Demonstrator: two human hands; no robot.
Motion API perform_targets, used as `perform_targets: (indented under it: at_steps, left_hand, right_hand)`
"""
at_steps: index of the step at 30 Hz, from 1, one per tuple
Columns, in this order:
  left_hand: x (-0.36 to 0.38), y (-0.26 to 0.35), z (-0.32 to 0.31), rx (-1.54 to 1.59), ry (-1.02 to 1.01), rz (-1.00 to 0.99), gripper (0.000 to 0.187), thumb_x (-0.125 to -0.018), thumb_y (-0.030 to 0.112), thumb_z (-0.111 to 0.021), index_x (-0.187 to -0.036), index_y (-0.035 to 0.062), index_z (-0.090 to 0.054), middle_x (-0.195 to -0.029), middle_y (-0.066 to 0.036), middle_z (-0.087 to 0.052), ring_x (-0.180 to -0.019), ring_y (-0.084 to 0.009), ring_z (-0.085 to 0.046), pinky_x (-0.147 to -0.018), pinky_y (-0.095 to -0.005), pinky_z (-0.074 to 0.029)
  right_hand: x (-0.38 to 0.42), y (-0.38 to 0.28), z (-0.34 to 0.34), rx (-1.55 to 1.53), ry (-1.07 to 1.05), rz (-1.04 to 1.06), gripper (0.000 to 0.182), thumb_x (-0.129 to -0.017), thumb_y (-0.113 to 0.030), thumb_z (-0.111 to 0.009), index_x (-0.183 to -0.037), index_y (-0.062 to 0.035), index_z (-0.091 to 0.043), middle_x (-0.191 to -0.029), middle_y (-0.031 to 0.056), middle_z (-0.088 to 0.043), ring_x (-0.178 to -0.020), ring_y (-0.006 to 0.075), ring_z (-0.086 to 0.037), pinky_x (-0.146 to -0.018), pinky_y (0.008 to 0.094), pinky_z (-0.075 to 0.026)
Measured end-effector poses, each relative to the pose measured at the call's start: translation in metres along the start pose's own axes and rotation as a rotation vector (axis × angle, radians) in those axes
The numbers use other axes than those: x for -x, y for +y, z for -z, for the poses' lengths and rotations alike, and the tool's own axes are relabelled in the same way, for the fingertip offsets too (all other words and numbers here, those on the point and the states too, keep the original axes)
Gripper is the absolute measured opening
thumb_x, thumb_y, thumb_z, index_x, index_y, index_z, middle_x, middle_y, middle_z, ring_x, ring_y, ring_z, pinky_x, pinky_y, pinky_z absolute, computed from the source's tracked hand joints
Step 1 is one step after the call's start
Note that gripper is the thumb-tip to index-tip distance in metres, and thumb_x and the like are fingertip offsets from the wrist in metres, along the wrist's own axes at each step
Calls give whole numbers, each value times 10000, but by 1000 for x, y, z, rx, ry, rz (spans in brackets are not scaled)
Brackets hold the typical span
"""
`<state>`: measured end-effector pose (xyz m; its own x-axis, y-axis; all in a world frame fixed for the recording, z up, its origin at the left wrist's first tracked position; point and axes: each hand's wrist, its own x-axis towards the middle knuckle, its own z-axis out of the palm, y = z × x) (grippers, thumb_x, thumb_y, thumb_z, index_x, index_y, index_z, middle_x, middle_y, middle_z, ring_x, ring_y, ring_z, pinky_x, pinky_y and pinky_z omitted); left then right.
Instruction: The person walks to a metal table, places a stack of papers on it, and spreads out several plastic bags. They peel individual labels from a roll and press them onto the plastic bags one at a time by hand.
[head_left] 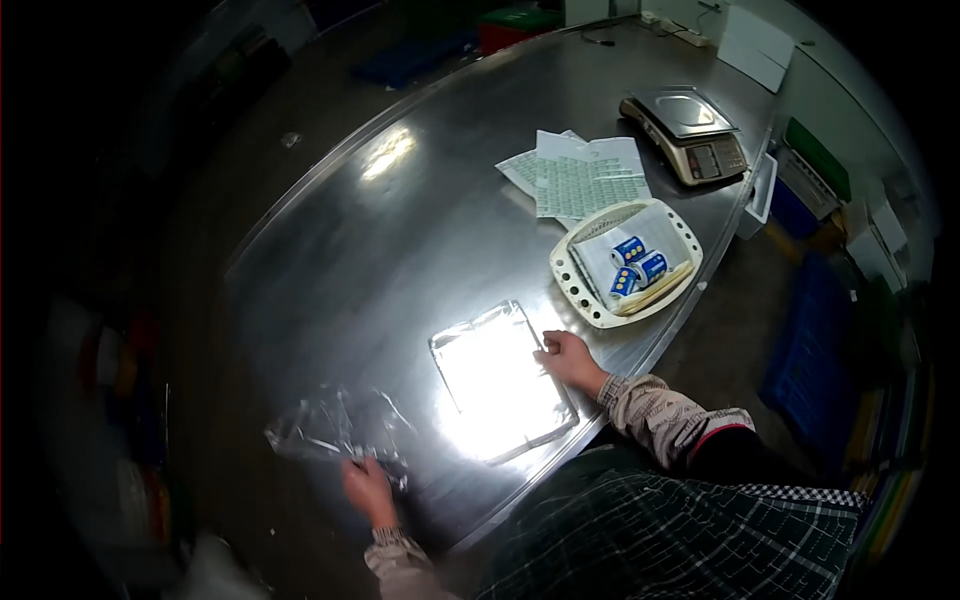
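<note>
My left hand (370, 492), at the lower left edge of the metal table, is closed on a crumpled clear plastic bag (340, 425). The bag spreads out above and beside the fingers. In front of me lies a flat rectangular item with a dark rim (552, 432), its middle washed out by white glare. My right hand (572, 362) is closed with fingertips right at the item's right edge, near its upper corner. I cannot tell what is pinched there.
Beyond my right hand stands a white plastic basket (565, 285) with blue-labelled rolls (650, 267) and paper inside. Printed sheets (590, 175) lie behind it, and a weighing scale (690, 135) is farther back. The metal table (330, 260) has a raised rim.
</note>
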<state>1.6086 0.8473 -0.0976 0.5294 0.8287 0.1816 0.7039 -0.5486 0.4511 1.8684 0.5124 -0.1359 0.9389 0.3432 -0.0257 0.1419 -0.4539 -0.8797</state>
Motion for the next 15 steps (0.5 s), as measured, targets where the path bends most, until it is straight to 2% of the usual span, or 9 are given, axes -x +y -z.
perform_targets:
  at_steps: [2,4,7,8,10,11,14,15]
  left_hand:
    - [-32,16,-12,-49,65,19,265,-799,222,-674,-915,16,-555,-851,-199,-648,-785,-420,-627,-651,-500,-482]
    - [-66,25,-37,-77,83,-51,278,-792,223,-680,-939,18,-563,-890,-199,-653,-806,-413,-630,-658,-506,-481]
    - [-103,68,-52,-58,60,-63,328,-789,249,-687,-982,9,-574,-934,-203,-658,-842,-414,-633,-693,-498,-495]
    - [-115,79,-62,-50,61,-73,360,-789,258,-689,-1013,-1,-578,-945,-213,-661,-857,-419,-636,-715,-493,-502]
    - [-139,100,-82,100,-68,23,462,-788,284,-702,-1113,-12,-561,-1091,-234,-626,-999,-414,-606,-818,-482,-485]
    - [-148,109,-88,171,-136,69,515,-788,298,-708,-1163,-18,-552,-1164,-245,-608,-1070,-411,-591,-869,-477,-476]
    - [-137,143,-112,55,128,-21,684,-787,342,-724,-1310,-21,-474,-1393,-253,-448,-1278,-401,-442,-1018,-485,-373]
    - [-126,156,-102,59,165,-98,725,-800,348,-721,-1364,0,-428,-1492,-224,-312,-1364,-389,-320,-1074,-496,-296]
  right_hand:
    - [-18,-6,-5,-34,-21,-12,335,-831,-302,-663,-922,17,-610,-850,198,-636,-834,348,-611,-769,420,-480]
    - [-32,-20,-8,-2,-18,35,358,-821,-319,-669,-886,28,-605,-785,179,-633,-781,317,-626,-726,403,-488]
    - [-39,-60,1,9,6,-94,374,-811,-327,-673,-853,38,-603,-752,160,-623,-726,274,-623,-678,374,-491]
    - [-44,-59,-2,-7,-20,-145,380,-809,-302,-694,-918,53,-614,-734,123,-585,-697,233,-569,-658,357,-468]
    - [-55,-53,-8,-40,-69,-247,426,-805,-251,-737,-1048,84,-637,-698,48,-510,-639,153,-461,-619,324,-422]
    - [-60,-54,-10,-4,-59,-257,422,-803,-243,-737,-1046,90,-650,-726,74,-570,-682,168,-522,-662,319,-455]
    - [-67,-47,-14,42,-29,-234,449,-804,-245,-738,-1083,95,-645,-805,117,-645,-769,186,-598,-734,307,-489]
    - [-71,-44,-15,51,-48,-235,495,-815,-257,-743,-1115,118,-622,-898,154,-678,-849,197,-637,-797,298,-502]
